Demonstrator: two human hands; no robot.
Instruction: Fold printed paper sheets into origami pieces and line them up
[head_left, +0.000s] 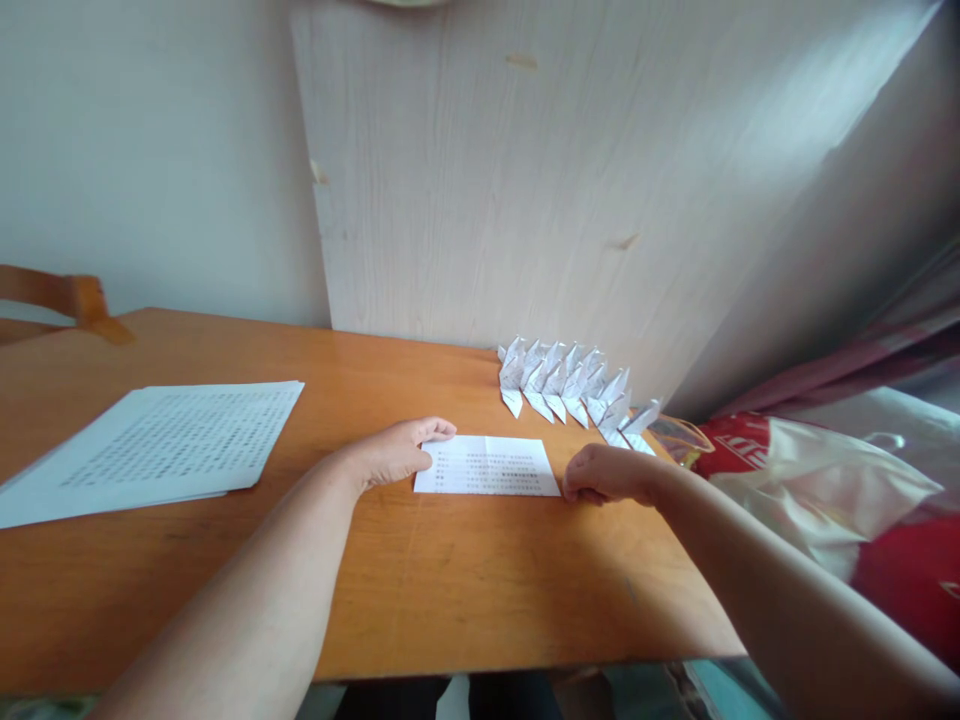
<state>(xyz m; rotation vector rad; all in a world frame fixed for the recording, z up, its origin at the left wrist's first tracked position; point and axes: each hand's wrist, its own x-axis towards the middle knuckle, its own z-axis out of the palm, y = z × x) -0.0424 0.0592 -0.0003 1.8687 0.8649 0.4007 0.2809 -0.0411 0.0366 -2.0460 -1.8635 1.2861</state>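
Note:
A white printed sheet of paper (491, 468), a small rectangle with a faint upright crease near its middle, lies before me on the wooden table. My left hand (397, 452) grips its left end, with the thumb low on the edge and the index finger reaching over the upper corner. At the right end, my right hand (609, 474) is closed, its curled fingers at the lower right corner; its fingertips are mostly hidden. Just behind the sheet, several folded paper pieces (574, 380) with pointed tips stand in close rows.
A stack of printed sheets (180, 440) lies on the left of the wooden table (465, 580). A pale panel (480, 180) stands against the back. Red and white bags (825, 490) crowd the right side. Part of a wooden chair (90, 300) shows at far left.

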